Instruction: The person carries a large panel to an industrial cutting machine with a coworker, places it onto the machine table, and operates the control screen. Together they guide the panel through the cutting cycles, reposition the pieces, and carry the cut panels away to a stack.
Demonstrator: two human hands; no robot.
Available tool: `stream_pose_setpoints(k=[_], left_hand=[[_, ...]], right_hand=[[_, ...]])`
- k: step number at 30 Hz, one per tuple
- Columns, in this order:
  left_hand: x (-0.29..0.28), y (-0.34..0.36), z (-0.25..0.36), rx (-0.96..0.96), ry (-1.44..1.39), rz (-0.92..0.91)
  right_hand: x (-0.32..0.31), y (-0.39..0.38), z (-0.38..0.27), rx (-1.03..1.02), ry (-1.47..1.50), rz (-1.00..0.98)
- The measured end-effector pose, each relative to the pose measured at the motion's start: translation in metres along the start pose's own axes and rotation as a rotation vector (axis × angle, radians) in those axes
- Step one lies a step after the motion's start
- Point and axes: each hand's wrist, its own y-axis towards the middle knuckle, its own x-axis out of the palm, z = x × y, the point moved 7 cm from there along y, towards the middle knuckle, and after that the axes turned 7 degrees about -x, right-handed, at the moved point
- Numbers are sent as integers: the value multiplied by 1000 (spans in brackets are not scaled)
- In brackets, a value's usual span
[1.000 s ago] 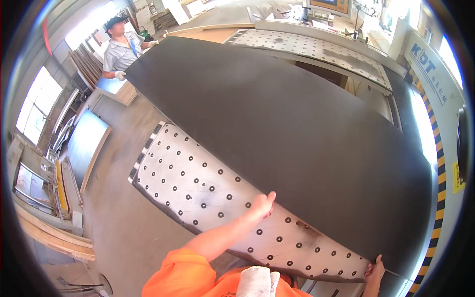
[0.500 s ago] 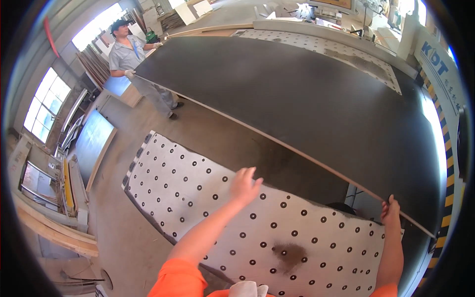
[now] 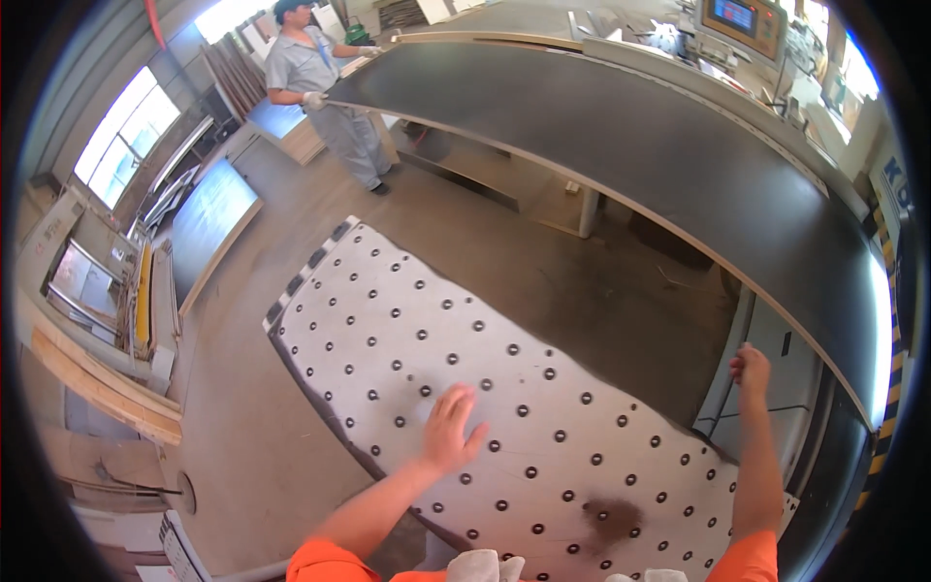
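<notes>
A long dark panel [image 3: 601, 145] with a pale edge spans the far side, running from the back left to the far right. My right hand [image 3: 752, 371] is off the panel, a short way in front of its near edge, with the fingers curled in and nothing seen in them. My left hand [image 3: 450, 427] is over the white table [image 3: 446, 339] dotted with black round studs. Its fingers are stretched out, holding nothing; whether it touches the surface I cannot tell. At the panel's far left end a co-worker's gloved hand [image 3: 315, 100] is on its edge.
The co-worker [image 3: 325, 121] stands at the back left. Leaning boards [image 3: 215, 228] and stacked timber [image 3: 107, 388] are along the left side. A control screen [image 3: 742, 21] is at the back right, and a striped yellow-black post [image 3: 887, 388] at the far right. A dark stain [image 3: 613, 519] marks the studded table.
My right hand has let go of the panel's edge. The panel has moved away from me, toward the far side. My left hand has come back over the studded table. The view has shifted too.
</notes>
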Motion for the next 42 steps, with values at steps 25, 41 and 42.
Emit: stream_pose_setpoints(k=[25,41,42], left_hand=[[-416,-109,-519,-790,-236,210],[-382,304,-795,-435,-420,-416],[-375,336,-792,-370,-303,-513]], right_hand=[[609,-308,-217,-618,-805,-121],[783,-260,-254,-369,-908,195],[781,-262,-255,-355,-899,233]])
